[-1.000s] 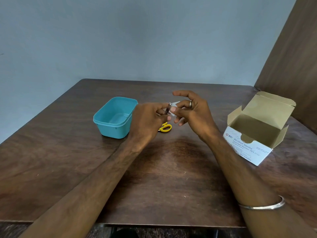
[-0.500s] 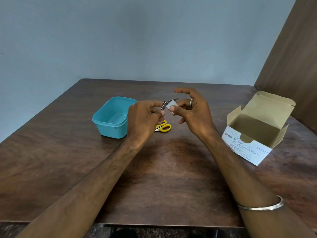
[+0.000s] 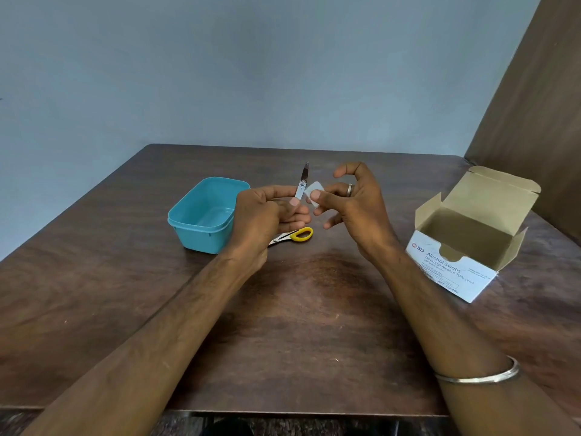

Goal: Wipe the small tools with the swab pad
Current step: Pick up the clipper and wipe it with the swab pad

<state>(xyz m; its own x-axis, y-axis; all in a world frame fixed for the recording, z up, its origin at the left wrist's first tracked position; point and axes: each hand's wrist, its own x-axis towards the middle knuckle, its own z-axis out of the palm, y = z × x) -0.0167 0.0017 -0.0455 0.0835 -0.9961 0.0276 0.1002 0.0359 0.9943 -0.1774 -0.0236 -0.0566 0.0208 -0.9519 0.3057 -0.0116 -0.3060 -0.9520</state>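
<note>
While both forearms reach forward over the wooden table (image 3: 298,325), the scene runs from left to right as follows. Just outside the left hand sits an open teal tub (image 3: 206,215), touching nothing else. The left hand (image 3: 267,215) comes next, its fingers curled and its thumb and forefinger pinching the lower end of a slim metal tool (image 3: 302,182), possibly a nail file. The tool's long axis stands nearly upright, leaning slightly right, with its tip pointing up and away from the person. Below the two hands, yellow-handled scissors (image 3: 297,235) lie flat on the table, handle toward the right, partly hidden by the left hand. Immediately right of the tool, the right hand (image 3: 352,209) pinches a small white swab pad (image 3: 314,191) between thumb and fingers, its forefinger arched above. Pad and tool are just beside each other, apparently a sliver apart, so the right hand likely needs only a short leftward move to wipe along the shaft. Well beyond the right hand stands an open box of alcohol swabs (image 3: 465,259).
</note>
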